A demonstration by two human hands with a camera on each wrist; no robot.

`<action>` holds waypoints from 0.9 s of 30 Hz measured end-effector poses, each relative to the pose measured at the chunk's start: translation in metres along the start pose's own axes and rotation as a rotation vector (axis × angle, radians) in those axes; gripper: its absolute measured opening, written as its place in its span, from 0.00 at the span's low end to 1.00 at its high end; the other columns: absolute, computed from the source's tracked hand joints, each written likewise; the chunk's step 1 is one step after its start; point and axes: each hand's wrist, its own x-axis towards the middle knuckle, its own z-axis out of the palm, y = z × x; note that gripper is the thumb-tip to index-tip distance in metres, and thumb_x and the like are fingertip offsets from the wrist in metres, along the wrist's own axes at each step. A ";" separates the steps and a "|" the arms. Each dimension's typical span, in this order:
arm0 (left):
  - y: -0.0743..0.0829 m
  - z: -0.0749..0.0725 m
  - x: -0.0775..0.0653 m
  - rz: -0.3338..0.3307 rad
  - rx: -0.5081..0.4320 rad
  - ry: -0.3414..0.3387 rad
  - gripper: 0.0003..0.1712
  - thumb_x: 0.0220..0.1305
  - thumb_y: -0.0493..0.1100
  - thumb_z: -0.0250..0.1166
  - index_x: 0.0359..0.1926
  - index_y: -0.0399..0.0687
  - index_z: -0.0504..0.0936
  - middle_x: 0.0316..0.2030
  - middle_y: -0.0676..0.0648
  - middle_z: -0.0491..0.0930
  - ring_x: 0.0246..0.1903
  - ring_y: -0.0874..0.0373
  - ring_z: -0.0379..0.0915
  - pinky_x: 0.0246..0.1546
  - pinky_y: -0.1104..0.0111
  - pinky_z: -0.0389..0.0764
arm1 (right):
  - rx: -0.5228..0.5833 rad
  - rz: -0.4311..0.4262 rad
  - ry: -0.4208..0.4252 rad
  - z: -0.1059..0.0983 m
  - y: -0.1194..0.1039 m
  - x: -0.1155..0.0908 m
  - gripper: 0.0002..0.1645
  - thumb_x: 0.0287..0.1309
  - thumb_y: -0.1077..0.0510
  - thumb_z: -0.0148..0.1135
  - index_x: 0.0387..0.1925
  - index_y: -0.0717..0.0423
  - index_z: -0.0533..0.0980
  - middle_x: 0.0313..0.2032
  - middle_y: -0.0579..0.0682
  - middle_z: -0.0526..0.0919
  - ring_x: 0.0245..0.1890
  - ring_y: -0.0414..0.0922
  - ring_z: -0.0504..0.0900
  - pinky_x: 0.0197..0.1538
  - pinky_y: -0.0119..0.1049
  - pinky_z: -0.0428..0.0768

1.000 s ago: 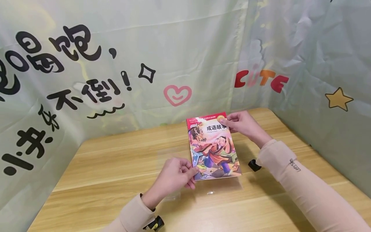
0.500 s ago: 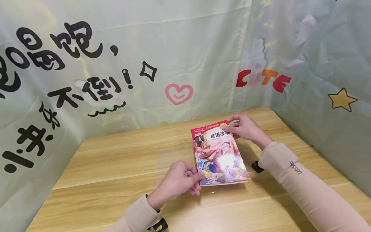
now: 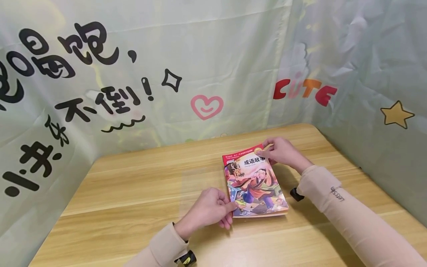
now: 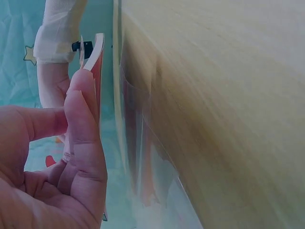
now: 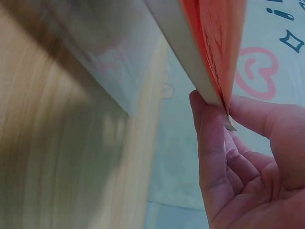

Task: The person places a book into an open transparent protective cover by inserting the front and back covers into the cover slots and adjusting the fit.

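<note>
A paperback storybook (image 3: 257,185) with a red top band and a colourful illustrated cover is held face up, a little above the table. My left hand (image 3: 213,207) pinches its lower left corner between thumb and fingers. At the upper right corner, my right hand (image 3: 285,152) grips the edge with the thumb on the cover. Both wrist views show a gap between the book and the tabletop. Beneath it lies a clear plastic sheet or sleeve (image 4: 152,162), which shows only faintly left of the book in the head view.
The wooden table (image 3: 133,185) has a rounded far right corner. Pale printed cloth (image 3: 233,55) hangs behind it and along both sides. A dark wrist strap piece (image 3: 296,194) sticks out under the right cuff, and another (image 3: 187,258) under the left.
Both hands have brought the book slightly right and nearer to me, lower over the table. It covers more of the clear plastic, and the grip on both corners is the same.
</note>
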 end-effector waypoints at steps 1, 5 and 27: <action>0.000 0.000 0.000 -0.003 0.003 -0.002 0.14 0.63 0.43 0.66 0.25 0.38 0.80 0.15 0.45 0.80 0.12 0.54 0.78 0.17 0.61 0.81 | -0.007 0.003 -0.004 0.001 0.000 0.001 0.24 0.57 0.49 0.67 0.46 0.62 0.73 0.32 0.56 0.84 0.26 0.45 0.82 0.36 0.46 0.83; -0.002 -0.002 0.000 -0.024 0.016 0.001 0.14 0.63 0.43 0.65 0.24 0.39 0.79 0.14 0.45 0.80 0.12 0.53 0.78 0.16 0.62 0.81 | -0.016 0.005 -0.012 0.005 0.000 0.003 0.23 0.57 0.50 0.67 0.46 0.63 0.73 0.33 0.56 0.84 0.27 0.45 0.82 0.36 0.46 0.83; -0.014 -0.001 0.006 -0.055 0.156 0.005 0.16 0.63 0.47 0.66 0.21 0.44 0.79 0.13 0.49 0.79 0.10 0.56 0.76 0.12 0.67 0.78 | -0.125 0.023 -0.049 0.021 0.016 0.015 0.22 0.57 0.49 0.67 0.43 0.62 0.73 0.26 0.52 0.81 0.24 0.49 0.80 0.32 0.43 0.80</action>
